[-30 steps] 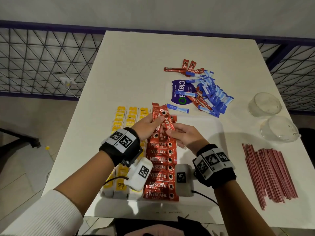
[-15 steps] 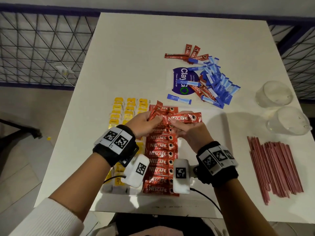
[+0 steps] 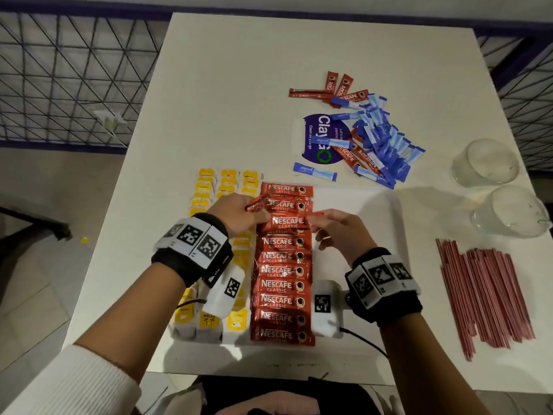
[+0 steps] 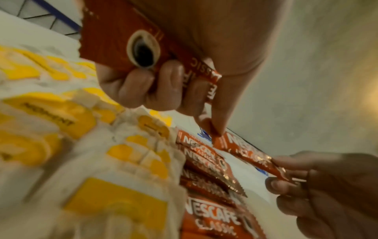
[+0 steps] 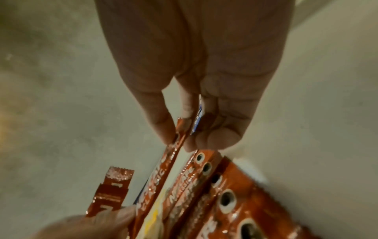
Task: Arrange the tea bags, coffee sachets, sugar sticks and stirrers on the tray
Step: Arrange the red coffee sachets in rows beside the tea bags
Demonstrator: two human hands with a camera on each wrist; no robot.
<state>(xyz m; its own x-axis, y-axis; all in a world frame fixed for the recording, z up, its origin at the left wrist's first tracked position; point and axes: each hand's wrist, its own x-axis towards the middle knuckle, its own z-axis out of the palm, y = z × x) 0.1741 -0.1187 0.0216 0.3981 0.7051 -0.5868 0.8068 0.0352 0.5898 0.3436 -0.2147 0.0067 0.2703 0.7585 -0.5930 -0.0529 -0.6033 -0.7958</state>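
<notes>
Sachet [image 3: 287,223] of coffee was being laid into the red column on the tray [image 3: 353,205], pinched at its right end by the right hand [image 3: 338,232] fingers [image 5: 163,122]. Left hand [image 3: 236,214] fingers [image 4: 131,87] clenched spare sachets [image 4: 122,43] and steadied the left end. Step: coffee row. Next, judged: release flat, aligned; sugar sticks [image 3: 380,139] and stirrers [image 3: 484,292] waited on the desk [image 3: 239,85] beyond the fingers.

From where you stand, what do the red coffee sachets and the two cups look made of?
Coffee sachets: probably glossy foil-lined plastic film, given the shiny glints and crimped, serrated ends. Cups: seemingly clear, slightly frosted plastic, since the table shows through them; glass is possible.
</notes>
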